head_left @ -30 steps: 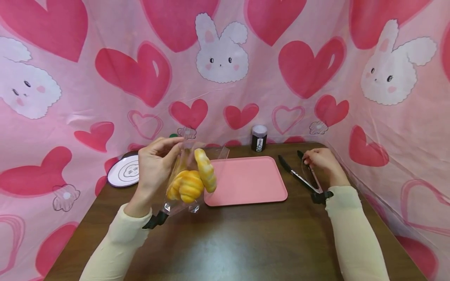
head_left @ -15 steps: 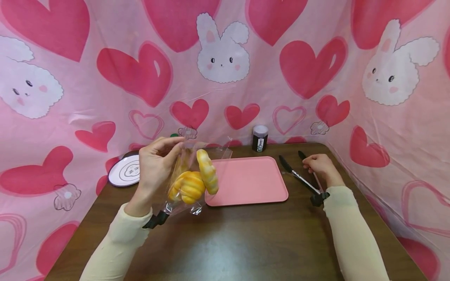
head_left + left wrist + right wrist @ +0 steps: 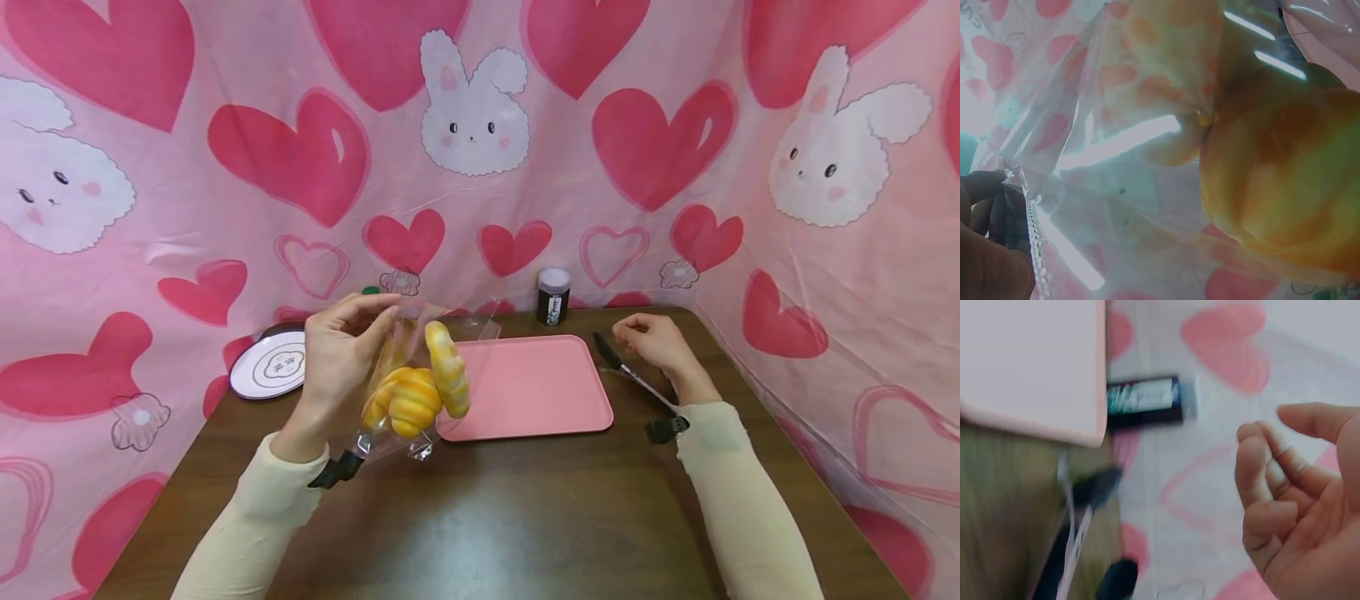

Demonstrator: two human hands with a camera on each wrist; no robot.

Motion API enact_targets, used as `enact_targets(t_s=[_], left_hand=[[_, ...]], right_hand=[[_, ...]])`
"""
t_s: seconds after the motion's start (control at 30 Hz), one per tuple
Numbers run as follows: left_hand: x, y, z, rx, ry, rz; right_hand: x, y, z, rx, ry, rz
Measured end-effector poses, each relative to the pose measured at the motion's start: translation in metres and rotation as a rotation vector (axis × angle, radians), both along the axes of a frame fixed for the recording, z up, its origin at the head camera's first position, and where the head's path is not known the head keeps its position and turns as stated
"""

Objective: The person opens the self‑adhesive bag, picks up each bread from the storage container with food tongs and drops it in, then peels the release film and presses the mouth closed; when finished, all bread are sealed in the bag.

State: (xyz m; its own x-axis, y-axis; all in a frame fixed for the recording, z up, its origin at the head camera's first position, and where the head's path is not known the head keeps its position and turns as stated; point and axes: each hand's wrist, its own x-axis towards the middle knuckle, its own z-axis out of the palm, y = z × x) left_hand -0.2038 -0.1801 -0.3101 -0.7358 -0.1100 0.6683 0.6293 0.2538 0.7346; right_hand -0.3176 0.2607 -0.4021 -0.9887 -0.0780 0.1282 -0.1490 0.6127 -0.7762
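My left hand (image 3: 341,358) pinches the top edge of a clear plastic bag (image 3: 1119,162) between thumb and fingers. Inside the bag are a ridged, golden bread roll (image 3: 412,402) and a longer twisted bread (image 3: 448,371). The bag hangs over the left end of a pink tray (image 3: 536,387). My right hand (image 3: 654,342) is above the table's right side, over the tongs (image 3: 609,352). In the right wrist view its fingers (image 3: 1251,469) are loosely curled, the thumb is apart from them, and nothing is held. The hand and sleeve hide part of the tongs in the head view.
A dark jar (image 3: 553,298) with a pale lid stands behind the tray. At the table's back left lies a white plate (image 3: 268,367) with a drawing on it. A pink curtain (image 3: 472,200) with hearts and rabbits hangs around the brown table (image 3: 480,517).
My right hand has let go of the tongs and moved left over them. My left hand and the bag have shifted slightly right.
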Motion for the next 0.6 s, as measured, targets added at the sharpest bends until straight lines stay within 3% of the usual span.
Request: enact_targets(t_s=[0.2, 0.4, 0.6], left_hand=[[0.001, 0.003, 0.0, 0.021, -0.015, -0.02], [0.002, 0.006, -0.001, 0.017, -0.03, -0.039], [0.002, 0.009, -0.002, 0.058, -0.036, -0.102]], right_hand=[[0.014, -0.046, 0.014, -0.156, -0.031, 0.153], [0.025, -0.086, 0.023, -0.173, 0.003, 0.319], [0.03, -0.121, 0.025, -0.181, -0.029, 0.411]])
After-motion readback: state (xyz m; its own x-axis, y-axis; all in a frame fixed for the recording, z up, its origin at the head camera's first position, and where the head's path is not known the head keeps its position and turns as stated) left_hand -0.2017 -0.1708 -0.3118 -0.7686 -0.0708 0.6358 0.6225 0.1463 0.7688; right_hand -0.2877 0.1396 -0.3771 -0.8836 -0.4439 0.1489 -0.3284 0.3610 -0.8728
